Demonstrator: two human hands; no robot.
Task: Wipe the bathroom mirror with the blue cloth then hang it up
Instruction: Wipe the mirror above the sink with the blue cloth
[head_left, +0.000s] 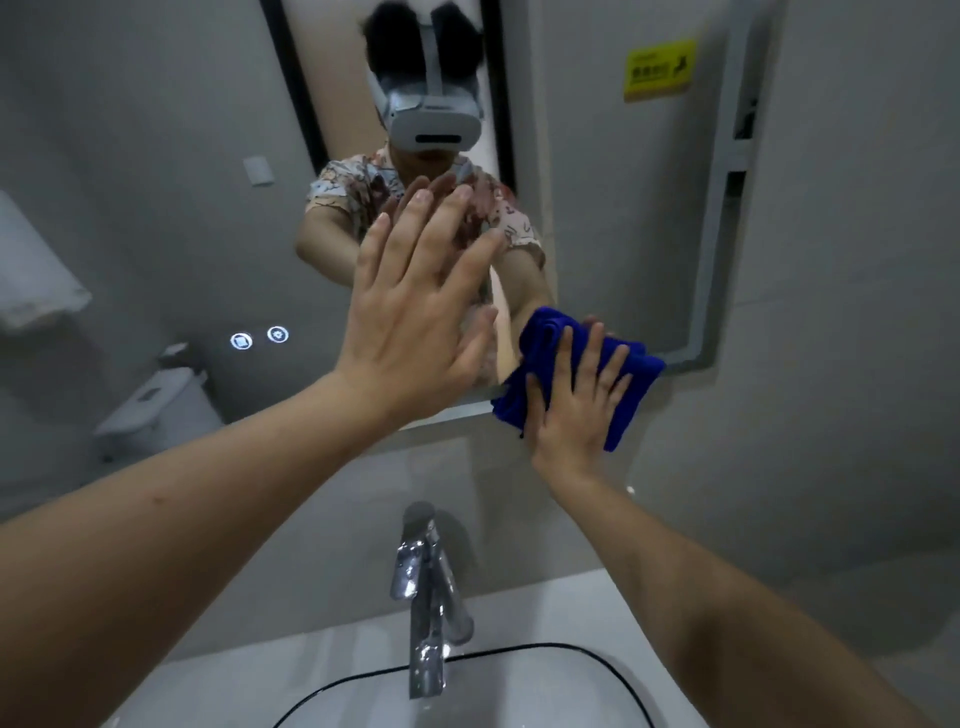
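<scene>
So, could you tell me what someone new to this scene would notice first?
The vivid blue cloth, pressed flat by the right hand against the lower right corner of the mirror, stands out most. Beside it the left hand is spread open in front of the glass. Below, a chrome tap rises over the white basin.

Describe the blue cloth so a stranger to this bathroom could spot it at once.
Start at the wall mirror above the chrome faucet and go to its lower right corner. There the right hand presses a bunched blue cloth flat against the glass. It is the only vivid blue thing among grey walls and white fixtures.
</scene>
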